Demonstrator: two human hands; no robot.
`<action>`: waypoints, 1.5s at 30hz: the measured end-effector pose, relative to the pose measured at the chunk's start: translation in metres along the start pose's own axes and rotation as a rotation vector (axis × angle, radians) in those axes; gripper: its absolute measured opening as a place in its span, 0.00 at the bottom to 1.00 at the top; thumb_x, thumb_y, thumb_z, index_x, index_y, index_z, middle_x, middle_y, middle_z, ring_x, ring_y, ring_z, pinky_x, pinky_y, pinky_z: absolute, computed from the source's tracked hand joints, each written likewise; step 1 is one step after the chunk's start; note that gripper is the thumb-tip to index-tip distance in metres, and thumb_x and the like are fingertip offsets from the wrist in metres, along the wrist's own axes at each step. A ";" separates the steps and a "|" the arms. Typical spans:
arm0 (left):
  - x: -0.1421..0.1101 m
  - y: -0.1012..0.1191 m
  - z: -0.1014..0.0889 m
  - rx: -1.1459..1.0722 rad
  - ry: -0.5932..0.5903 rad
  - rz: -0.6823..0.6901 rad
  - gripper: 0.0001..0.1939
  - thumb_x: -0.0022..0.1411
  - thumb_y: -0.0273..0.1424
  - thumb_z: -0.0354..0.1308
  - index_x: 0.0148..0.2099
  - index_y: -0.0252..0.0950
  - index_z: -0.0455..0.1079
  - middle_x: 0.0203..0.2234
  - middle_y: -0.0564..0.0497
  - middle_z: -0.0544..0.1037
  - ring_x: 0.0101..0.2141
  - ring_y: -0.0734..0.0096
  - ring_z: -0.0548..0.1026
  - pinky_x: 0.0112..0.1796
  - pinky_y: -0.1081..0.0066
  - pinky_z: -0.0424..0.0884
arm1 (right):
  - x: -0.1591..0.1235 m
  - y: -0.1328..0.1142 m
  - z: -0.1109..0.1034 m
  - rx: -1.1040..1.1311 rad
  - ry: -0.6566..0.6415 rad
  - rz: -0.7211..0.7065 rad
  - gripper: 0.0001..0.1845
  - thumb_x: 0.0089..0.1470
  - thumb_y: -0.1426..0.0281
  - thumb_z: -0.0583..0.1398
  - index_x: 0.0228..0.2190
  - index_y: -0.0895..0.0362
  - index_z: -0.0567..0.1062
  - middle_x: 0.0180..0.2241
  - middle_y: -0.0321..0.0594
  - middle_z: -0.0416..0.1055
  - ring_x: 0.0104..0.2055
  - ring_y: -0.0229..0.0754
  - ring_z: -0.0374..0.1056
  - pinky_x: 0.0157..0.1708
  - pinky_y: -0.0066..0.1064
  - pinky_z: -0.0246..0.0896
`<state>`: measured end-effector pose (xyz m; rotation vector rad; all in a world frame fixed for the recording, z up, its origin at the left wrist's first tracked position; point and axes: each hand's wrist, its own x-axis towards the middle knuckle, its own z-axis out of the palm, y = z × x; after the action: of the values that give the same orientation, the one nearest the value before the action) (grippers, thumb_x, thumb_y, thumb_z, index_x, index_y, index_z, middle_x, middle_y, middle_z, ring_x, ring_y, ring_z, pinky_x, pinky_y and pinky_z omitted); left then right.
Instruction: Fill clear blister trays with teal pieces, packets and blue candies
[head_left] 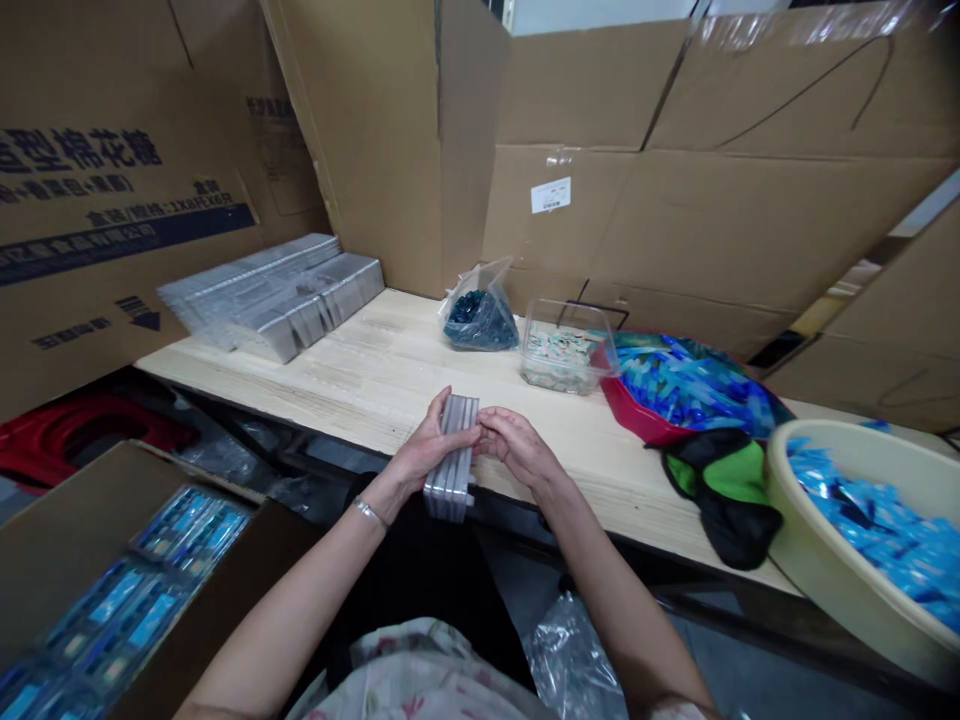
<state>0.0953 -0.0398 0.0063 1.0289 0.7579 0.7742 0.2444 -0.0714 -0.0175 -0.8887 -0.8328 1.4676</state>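
Both of my hands hold a grey stack of flat folded boxes point(452, 460) upright at the near edge of the wooden table point(360, 375). My left hand point(426, 448) wraps its fingers round the stack's left side, a bracelet on that wrist. My right hand point(516, 446) pinches the upper right side, fingers closed against it. A larger pile of the same grey flat boxes point(274, 292) lies at the table's far left.
A clear bag of dark blue pieces point(480, 315), a clear tub point(564, 348), a red basin of blue packets point(686, 385), a green-black cloth point(724, 490) and a beige basin point(862, 540) stand to the right. An open carton point(112, 590) of blue packs sits lower left. Cardboard walls surround.
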 end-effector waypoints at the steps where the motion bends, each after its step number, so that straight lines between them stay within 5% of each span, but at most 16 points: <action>1: 0.000 0.000 0.000 0.005 -0.004 -0.006 0.50 0.43 0.32 0.67 0.64 0.43 0.43 0.44 0.44 0.69 0.35 0.67 0.72 0.41 0.62 0.69 | 0.000 0.000 0.000 0.002 0.006 0.000 0.12 0.44 0.62 0.62 0.28 0.58 0.71 0.25 0.36 0.71 0.27 0.35 0.67 0.29 0.29 0.66; 15: 0.000 0.000 0.001 -0.003 -0.001 0.021 0.50 0.44 0.32 0.67 0.64 0.40 0.44 0.42 0.45 0.71 0.41 0.64 0.71 0.48 0.61 0.62 | 0.002 0.002 -0.002 0.000 0.014 -0.012 0.11 0.45 0.63 0.62 0.28 0.58 0.70 0.24 0.34 0.69 0.26 0.34 0.65 0.27 0.28 0.66; 45: -0.001 0.001 0.003 0.021 -0.026 0.005 0.51 0.46 0.33 0.66 0.65 0.41 0.38 0.43 0.43 0.69 0.37 0.67 0.72 0.42 0.63 0.67 | 0.004 0.003 -0.003 0.024 -0.004 -0.027 0.11 0.45 0.63 0.63 0.28 0.57 0.70 0.24 0.33 0.67 0.26 0.34 0.65 0.27 0.29 0.66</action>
<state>0.0971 -0.0417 0.0087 1.0584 0.7424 0.7572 0.2457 -0.0678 -0.0216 -0.8541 -0.8256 1.4527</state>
